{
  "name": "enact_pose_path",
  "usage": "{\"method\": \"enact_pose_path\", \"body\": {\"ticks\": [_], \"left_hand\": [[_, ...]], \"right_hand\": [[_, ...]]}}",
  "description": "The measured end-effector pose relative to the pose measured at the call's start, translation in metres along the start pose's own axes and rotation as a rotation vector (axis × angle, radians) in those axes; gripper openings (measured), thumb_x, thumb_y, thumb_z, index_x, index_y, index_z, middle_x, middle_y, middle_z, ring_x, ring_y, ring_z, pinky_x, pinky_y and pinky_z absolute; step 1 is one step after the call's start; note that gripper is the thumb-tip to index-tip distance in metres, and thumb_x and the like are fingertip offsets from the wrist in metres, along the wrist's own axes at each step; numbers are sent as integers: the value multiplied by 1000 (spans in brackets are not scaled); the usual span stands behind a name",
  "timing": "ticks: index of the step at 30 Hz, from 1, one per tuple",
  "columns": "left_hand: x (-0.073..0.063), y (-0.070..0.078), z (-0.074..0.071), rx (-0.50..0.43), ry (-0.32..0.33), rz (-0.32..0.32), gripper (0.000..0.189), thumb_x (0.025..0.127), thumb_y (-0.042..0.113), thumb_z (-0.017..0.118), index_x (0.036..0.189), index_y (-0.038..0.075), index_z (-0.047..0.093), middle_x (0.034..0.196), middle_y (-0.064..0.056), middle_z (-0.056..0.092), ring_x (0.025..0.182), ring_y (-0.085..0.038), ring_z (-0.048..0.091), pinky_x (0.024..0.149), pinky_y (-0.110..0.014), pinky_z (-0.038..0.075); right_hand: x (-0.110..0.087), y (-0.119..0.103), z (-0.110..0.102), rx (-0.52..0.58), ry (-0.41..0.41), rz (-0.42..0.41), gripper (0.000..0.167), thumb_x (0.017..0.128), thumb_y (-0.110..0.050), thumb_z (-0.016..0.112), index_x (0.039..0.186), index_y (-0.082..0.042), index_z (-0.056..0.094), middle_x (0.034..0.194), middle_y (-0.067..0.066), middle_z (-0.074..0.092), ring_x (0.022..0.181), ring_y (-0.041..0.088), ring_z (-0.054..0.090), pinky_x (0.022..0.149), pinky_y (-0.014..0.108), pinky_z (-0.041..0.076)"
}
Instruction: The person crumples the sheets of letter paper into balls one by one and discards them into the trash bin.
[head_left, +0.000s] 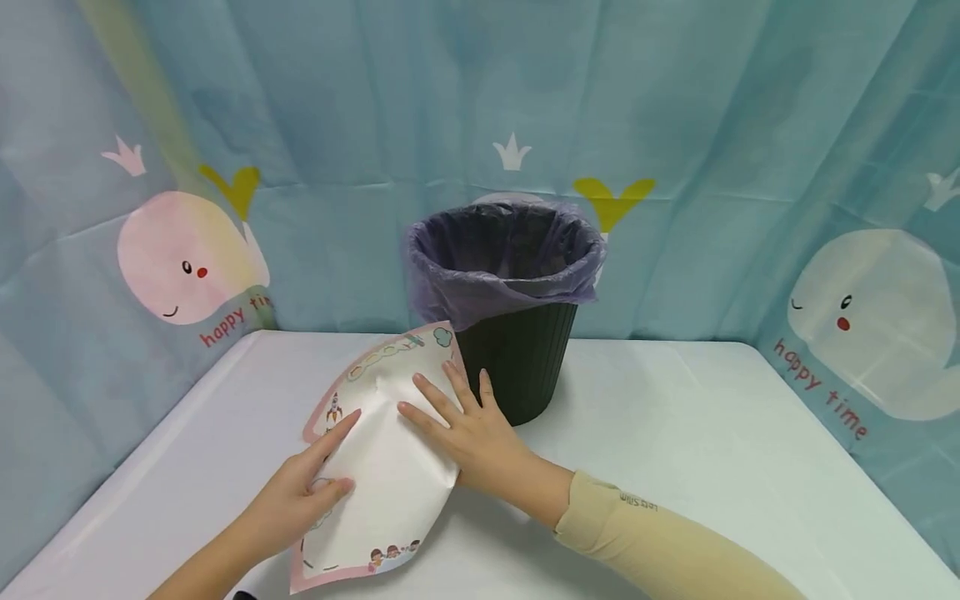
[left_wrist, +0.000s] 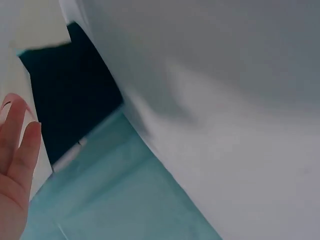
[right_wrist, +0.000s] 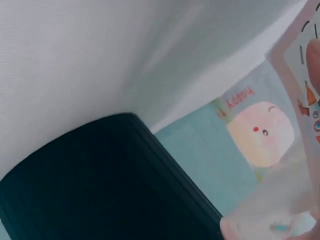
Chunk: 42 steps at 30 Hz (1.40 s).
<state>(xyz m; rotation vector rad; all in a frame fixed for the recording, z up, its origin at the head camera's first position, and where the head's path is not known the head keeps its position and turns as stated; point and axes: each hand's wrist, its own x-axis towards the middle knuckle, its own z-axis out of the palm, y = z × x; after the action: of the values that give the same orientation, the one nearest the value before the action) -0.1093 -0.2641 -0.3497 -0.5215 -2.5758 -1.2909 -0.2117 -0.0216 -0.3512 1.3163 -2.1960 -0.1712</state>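
A white sheet of paper [head_left: 390,467] with a pink border and small cartoon prints stands tilted and bowed between the two hands. My left hand [head_left: 288,504] holds its left side; index finger and thumb lie on the front, and the other fingers are hidden in the head view. On the upper right part, my right hand [head_left: 472,437] grips the sheet with fingers spread across the front and the thumb out of sight behind it. The left wrist view shows left fingers [left_wrist: 22,150] against the paper. Part of the printed border [right_wrist: 302,95] shows in the right wrist view.
Behind the sheet stands a dark ribbed trash bin [head_left: 517,358], lined with a purple plastic bag [head_left: 480,292]. The white table [head_left: 675,417] is bounded by a blue-green curtain [head_left: 360,167] with whale prints. A small black object [head_left: 243,595] shows at the bottom edge.
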Motion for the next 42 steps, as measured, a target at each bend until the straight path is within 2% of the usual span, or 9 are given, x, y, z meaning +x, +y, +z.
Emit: {"method": "enact_pose_path", "body": {"ticks": [4, 10, 20, 23, 26, 29, 33, 38, 42], "left_hand": [[7, 5, 13, -98, -33, 176, 65, 86, -18, 56, 146, -3, 35, 130, -32, 52, 110, 2, 53, 77, -20, 52], [16, 8, 27, -181, -119, 367, 52, 82, -28, 46, 132, -16, 45, 122, -30, 58, 120, -4, 50, 91, -16, 45], [34, 27, 46, -187, -246, 481, 49, 82, -17, 55, 129, -3, 55, 118, -9, 64, 103, -8, 57, 83, -25, 51], [42, 31, 52, -126, -153, 642, 28, 93, -1, 59, 121, -4, 61, 114, -10, 67, 102, -14, 62, 88, -25, 50], [54, 40, 58, 59, 90, 777, 25, 97, 21, 60, 111, 1, 66, 107, -8, 67, 100, -22, 62, 90, -26, 49], [61, 46, 61, 259, 190, 749, 50, 90, 36, 69, 124, 2, 58, 123, -8, 60, 116, -30, 53, 95, -43, 45], [64, 47, 65, 341, 59, 590, 109, 68, 45, 86, 150, 2, 28, 153, -11, 34, 139, -37, 30, 98, -62, 38], [73, 46, 74, 43, -137, 347, 122, 66, 52, 82, 157, 14, 10, 161, -6, 13, 146, -31, 15, 106, -62, 27], [80, 48, 80, -111, -198, 327, 119, 66, 75, 62, 157, 18, 13, 161, -7, 13, 146, -32, 13, 102, -69, 26]], "right_hand": [[-11, 2, 2, 45, 98, -38, 114, 67, -58, 82, 153, -20, 19, 159, 10, 16, 144, 43, 7, 100, 68, 31], [-16, 2, 6, 140, 310, -108, 134, 63, -58, 84, 154, -14, -4, 153, 18, 18, 142, 43, 17, 102, 70, 25], [-24, 1, 1, 407, 479, -75, 86, 59, -28, 93, 121, -12, 36, 112, 16, 50, 95, 27, 57, 85, 35, 49], [-30, 6, 0, 442, 480, -60, 73, 58, -17, 93, 109, -10, 40, 103, 11, 51, 90, 23, 55, 80, 29, 49], [-35, 15, -3, 510, 514, 2, 64, 53, -3, 90, 97, -8, 43, 93, 8, 52, 85, 20, 54, 75, 26, 49], [-41, 24, -9, 632, 569, 82, 56, 48, 14, 78, 87, -9, 44, 85, 5, 53, 79, 19, 52, 69, 26, 48], [-44, 31, -16, 845, 612, 151, 48, 49, 21, 65, 77, -12, 45, 74, 2, 54, 69, 16, 49, 61, 25, 44], [-44, 33, -24, 1058, 607, 180, 39, 57, 20, 63, 70, -12, 43, 66, 3, 50, 64, 12, 46, 57, 25, 41], [-46, 33, -31, 1257, 514, 242, 38, 61, 20, 61, 70, -12, 42, 68, 6, 51, 69, 10, 47, 58, 24, 42]]}}
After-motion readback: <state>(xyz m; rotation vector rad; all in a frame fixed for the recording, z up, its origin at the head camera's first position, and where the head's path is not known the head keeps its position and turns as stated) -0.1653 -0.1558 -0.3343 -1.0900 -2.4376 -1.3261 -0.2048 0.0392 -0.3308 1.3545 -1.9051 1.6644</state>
